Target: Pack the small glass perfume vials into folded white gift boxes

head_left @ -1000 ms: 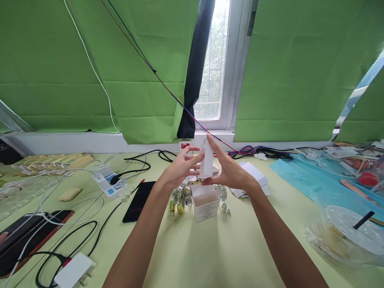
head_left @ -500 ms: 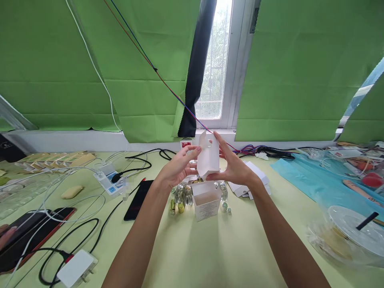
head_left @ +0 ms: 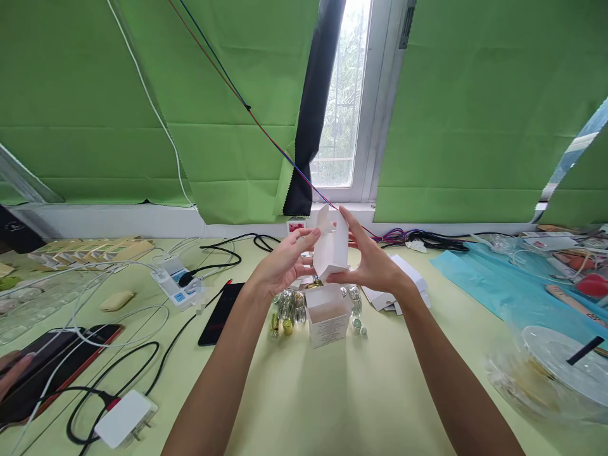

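Observation:
A white cardboard box with raised flaps is held up above the table between both hands. My left hand has its thumb and fingers on the box's left side and flap. My right hand grips the right side, fingertips at the top and thumb below. Beneath stands a second open white box with print on its front. Small glass bottles stand left of it, with gold caps in front. More bottles and small pale caps are on its right.
Flat white cartons lie to the right. A black tablet, a power strip, cables and a white charger are leftward. Another person's hand touches a phone at far left. A lidded plastic cup stands right.
The held box has tilted slightly, its lower flap edge showing more. Both hands keep nearly the same grip. The whole view has shifted a little.

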The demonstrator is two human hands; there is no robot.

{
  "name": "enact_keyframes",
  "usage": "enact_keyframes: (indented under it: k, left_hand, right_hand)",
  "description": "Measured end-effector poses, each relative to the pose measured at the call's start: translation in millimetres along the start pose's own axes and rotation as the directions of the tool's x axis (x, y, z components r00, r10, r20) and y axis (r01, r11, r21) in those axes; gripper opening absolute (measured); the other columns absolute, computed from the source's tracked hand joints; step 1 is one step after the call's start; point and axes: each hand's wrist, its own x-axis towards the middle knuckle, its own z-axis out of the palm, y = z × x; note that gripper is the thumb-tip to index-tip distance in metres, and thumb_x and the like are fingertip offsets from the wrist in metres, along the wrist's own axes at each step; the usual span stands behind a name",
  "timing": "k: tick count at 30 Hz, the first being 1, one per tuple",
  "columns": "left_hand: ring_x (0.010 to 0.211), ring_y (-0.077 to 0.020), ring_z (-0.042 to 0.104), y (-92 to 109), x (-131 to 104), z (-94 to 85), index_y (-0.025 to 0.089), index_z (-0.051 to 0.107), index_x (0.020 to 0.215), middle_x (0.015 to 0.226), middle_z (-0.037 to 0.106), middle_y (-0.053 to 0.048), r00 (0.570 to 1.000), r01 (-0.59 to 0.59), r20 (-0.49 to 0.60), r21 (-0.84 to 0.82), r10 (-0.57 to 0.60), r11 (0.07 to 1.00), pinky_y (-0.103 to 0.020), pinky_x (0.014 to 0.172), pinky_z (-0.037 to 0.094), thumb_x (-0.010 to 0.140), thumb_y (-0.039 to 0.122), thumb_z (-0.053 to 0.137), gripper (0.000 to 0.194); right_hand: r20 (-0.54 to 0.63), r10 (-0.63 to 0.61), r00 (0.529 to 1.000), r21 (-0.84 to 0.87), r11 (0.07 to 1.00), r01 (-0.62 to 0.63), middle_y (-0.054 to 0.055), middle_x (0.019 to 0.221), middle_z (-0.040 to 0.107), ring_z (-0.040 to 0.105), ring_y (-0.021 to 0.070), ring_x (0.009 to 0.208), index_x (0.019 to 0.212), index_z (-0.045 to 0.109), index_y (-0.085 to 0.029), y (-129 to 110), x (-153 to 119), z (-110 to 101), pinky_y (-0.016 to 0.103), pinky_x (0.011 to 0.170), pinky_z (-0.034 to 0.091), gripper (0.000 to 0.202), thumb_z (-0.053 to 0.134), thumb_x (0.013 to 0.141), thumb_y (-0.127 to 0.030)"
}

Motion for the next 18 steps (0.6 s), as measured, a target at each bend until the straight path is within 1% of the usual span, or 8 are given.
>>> enact_keyframes:
  k: [6,9,13,18]
  left_hand:
    - [0.071,-0.021,0.073,-1.5,0.8,-1.7,0.015,0.054,0.114,0.1,0.07,-0.012,1.0,-0.011,0.022,-0.005,0.011,1.0,-0.033,0.059,0.062,0.08,0.045,0.08,0.052]
    - [0.072,-0.0218,0.074,-1.1,0.2,-0.9,0.015,0.054,0.116,0.1,0.07,-0.012,1.0,-0.01,0.025,-0.006,0.01,1.0,-0.033,0.059,0.063,0.081,0.045,0.079,0.052]
    - [0.071,-0.0214,0.074,0.6,-1.2,1.5,0.015,0.054,0.116,0.101,0.07,-0.013,1.0,-0.006,0.013,-0.011,0.006,1.0,-0.033,0.058,0.062,0.082,0.044,0.079,0.051]
    - [0.072,-0.0211,0.074,1.4,-2.5,2.4,0.015,0.054,0.118,0.103,0.07,-0.014,1.0,-0.005,0.009,0.0,0.005,1.0,-0.032,0.058,0.062,0.083,0.044,0.078,0.052]
  right_hand:
    - [-0.004,-0.006,1.0,-0.039,0.999,0.006,0.004,0.168,0.025,0.04,0.0361,0.145,0.161,0.008,-0.043,1.6,-0.3,-0.4,0.06,0.117,0.038,0.127,0.09,0.065,-0.049]
    - [-0.004,-0.003,1.0,-0.031,1.0,0.003,0.003,0.167,0.027,0.041,0.0355,0.144,0.161,0.009,-0.043,2.6,-0.1,-0.6,0.059,0.117,0.039,0.127,0.09,0.065,-0.048]
    - [-0.01,-0.004,1.0,-0.009,1.0,0.004,0.003,0.168,0.025,0.042,0.0344,0.143,0.161,0.011,-0.042,4.1,0.1,-0.8,0.056,0.117,0.041,0.127,0.092,0.063,-0.047]
    - [-0.004,-0.023,1.0,-0.003,1.0,0.023,0.004,0.166,0.029,0.042,0.0343,0.144,0.162,0.011,-0.041,3.0,0.3,-1.5,0.057,0.116,0.041,0.126,0.091,0.064,-0.049]
